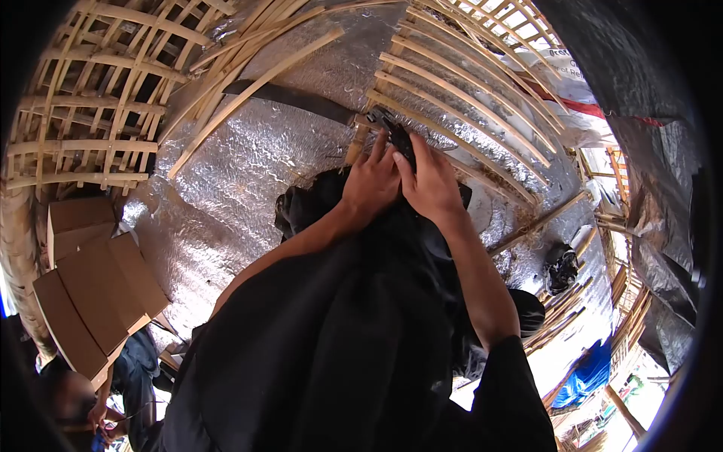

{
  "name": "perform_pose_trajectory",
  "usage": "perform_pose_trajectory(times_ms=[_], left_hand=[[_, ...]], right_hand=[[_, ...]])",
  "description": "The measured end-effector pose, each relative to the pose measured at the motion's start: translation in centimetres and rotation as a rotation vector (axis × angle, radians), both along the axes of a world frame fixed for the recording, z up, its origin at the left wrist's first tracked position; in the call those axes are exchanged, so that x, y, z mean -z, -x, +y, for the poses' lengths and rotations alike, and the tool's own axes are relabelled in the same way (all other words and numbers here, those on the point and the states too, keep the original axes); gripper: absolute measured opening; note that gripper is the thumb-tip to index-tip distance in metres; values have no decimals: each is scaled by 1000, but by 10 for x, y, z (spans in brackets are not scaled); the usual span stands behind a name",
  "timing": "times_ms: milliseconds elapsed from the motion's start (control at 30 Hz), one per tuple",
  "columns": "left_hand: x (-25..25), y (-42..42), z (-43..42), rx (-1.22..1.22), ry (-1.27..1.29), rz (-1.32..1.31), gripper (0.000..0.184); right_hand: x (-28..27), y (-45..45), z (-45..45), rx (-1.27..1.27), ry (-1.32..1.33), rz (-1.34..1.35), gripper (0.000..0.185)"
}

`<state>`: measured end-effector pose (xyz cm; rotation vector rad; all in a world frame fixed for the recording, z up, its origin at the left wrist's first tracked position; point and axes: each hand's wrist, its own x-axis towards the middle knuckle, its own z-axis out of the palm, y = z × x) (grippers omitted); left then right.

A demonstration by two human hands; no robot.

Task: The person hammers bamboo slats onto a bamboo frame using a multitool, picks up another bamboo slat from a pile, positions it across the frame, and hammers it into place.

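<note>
The right hand (433,183) was closed around a slim black tool (398,135) with a greyish, metal-looking tip. The left hand (372,183) lay just beside it, its grip unclear. Left of both spread crinkled silvery sheeting (248,166); farther ahead lay long, pale bamboo strips (233,64).

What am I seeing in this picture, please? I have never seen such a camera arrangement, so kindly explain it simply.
There is no machine here; a person works with bare hands, the left hand and the right hand. One camera sits on the person's head, looking forward and down, so dark clothing fills the lower middle. The right hand holds a dark tool; the left hand is close against it, but its exact grip is unclear. Below lies silvery sheeting, with pale wooden strips on it. Cardboard boxes stand on the picture's left, and another person's hand shows at lower left.
</note>
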<state>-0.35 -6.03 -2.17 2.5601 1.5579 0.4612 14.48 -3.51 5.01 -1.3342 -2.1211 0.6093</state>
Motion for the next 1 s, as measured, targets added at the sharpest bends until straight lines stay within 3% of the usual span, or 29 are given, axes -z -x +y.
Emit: perform_pose_trajectory(times_ms=[100,133,167,233,300,333,433,467,500,600,700,733,833,933,1000], left_hand=[[-8,-2,1,-20,-61,64,46],[-9,-2,-3,-22,-51,54,46],[-10,-2,-1,-24,-55,42,46],[-9,-2,3,-22,-42,14,47],[-1,-1,1,-17,-9,-21,50],[3,-2,1,-17,6,-18,52],[5,-2,7,-17,25,11,57],[-5,-2,4,-26,30,33,58],[-10,-2,0,-23,28,58,59],[-5,1,2,-12,-61,135,61],[1,0,2,-16,90,54,59],[1,0,0,-11,180,11,57],[-14,-2,0,-16,-50,169,52],[-1,-4,0,-48,-46,0,53],[6,0,-2,-11,108,110,57]], right_hand=[[-24,-3,-5,102,10,107,42],[-40,-2,-4,116,106,252,41],[-60,3,-6,154,92,306,41],[-48,3,-8,195,-71,367,41],[-8,-8,-8,100,-43,63,41],[4,-6,3,-21,-156,-22,42],[-19,-8,1,98,81,34,41],[-40,-1,1,138,-35,120,38],[-58,0,3,162,58,197,36],[-53,4,-2,194,-106,424,34],[-8,-6,8,-31,54,-116,33],[-10,-7,4,5,56,-49,32],[-47,3,5,127,-68,116,32],[-58,5,2,168,-37,386,38],[-10,-9,2,46,27,80,39]])
